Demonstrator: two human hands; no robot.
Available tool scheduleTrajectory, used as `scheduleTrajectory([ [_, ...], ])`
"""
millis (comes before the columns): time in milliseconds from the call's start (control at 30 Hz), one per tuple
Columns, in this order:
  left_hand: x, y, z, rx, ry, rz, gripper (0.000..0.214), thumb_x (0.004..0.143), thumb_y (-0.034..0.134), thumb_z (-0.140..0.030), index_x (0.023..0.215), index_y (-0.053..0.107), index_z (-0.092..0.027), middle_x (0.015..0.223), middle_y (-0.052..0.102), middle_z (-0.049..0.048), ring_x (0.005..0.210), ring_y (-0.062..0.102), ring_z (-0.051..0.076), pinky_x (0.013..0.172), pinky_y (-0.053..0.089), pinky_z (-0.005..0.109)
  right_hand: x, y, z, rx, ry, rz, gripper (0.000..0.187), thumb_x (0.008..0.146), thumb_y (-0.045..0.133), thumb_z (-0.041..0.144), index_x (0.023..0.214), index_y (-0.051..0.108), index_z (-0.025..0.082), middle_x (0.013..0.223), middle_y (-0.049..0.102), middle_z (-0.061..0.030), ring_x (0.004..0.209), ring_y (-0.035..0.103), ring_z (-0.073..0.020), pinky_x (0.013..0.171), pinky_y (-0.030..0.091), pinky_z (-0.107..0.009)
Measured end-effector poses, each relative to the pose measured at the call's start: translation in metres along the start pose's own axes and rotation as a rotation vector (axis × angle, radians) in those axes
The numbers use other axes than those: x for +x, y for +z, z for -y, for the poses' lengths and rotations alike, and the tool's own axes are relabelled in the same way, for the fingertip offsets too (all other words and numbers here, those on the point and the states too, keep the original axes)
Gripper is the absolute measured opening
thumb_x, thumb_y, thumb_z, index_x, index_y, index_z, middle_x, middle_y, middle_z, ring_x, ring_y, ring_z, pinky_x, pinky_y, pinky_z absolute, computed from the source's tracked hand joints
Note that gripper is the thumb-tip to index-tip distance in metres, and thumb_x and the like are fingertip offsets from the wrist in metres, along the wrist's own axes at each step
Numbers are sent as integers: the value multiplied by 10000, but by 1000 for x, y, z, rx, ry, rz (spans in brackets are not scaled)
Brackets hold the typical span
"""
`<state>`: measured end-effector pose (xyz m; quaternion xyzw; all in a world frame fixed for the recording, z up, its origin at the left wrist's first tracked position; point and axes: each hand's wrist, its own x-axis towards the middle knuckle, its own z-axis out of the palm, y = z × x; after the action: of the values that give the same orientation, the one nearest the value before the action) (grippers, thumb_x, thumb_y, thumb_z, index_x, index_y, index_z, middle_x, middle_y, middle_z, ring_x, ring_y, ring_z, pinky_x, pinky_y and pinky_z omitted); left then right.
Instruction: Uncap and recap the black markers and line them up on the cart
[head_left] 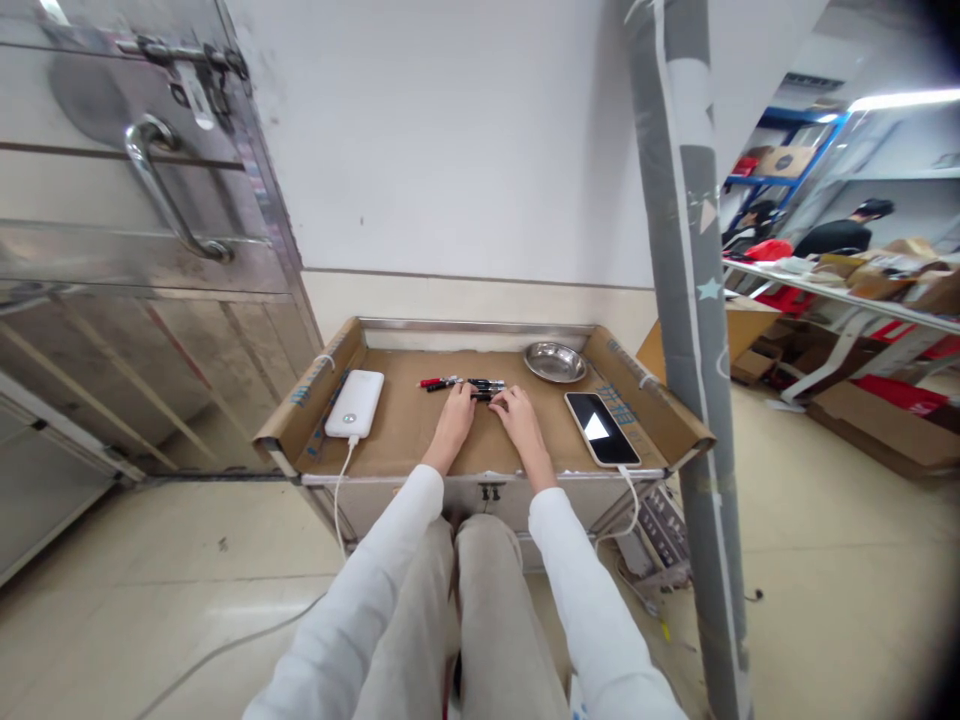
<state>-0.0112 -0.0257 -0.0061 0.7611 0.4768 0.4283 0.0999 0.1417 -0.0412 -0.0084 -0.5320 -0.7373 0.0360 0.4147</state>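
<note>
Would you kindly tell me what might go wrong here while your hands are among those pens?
1. The pens lie loose by the left hand and right hand; a nudge may roll them away.
2. The phone sits near the front edge, its cable hanging down; a snag might drag it off.
3. The power bank has a white cable trailing over the floor, a possible trip.

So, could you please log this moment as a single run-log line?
left hand: at black pens | right hand: at them too | red pen: left of them | power bank: far left | phone: right | dish: behind
</note>
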Motion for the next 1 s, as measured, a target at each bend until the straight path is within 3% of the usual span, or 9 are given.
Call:
scheduleTrajectory([
  [267,-1,-3,-4,109,159,46,84,831,527,-137,878,587,-169,938,512,71,947,519,212,890,441,393,2,0,1,82,-27,62,170,848,485,154,868,650,192,942,608,-71,918,556,-200,873,432,-335],
  [567,0,-6,-8,301,104,10,75,858,470,-135,819,526,-166,888,532,75,892,506,218,859,424,391,-1,-8,9,16,28,-16,245,843,396,99,913,614,188,944,589,-73,887,550,-189,845,424,-309],
  [700,0,-4,-8,306,92,-28,89,864,452,-146,797,505,-171,864,534,75,884,514,219,845,425,385,-3,-11,16,-119,55,-40,243,835,383,91,868,609,175,914,567,-74,839,533,-185,806,411,-296],
  [867,1,-7,-14,406,-31,-113,114,874,410,-168,872,520,-141,895,548,119,907,524,248,834,429,396,-3,-11,16,-279,72,3,223,819,414,83,829,619,169,863,571,-80,860,498,-204,821,372,-307],
  [1000,-1,-14,-15,459,-216,-258,275,825,417,-113,1090,484,-86,1073,525,182,1026,503,281,867,414,402,-3,-9,13,-279,62,13,239,829,407,83,857,629,169,894,583,-83,867,489,-204,825,357,-306],
])
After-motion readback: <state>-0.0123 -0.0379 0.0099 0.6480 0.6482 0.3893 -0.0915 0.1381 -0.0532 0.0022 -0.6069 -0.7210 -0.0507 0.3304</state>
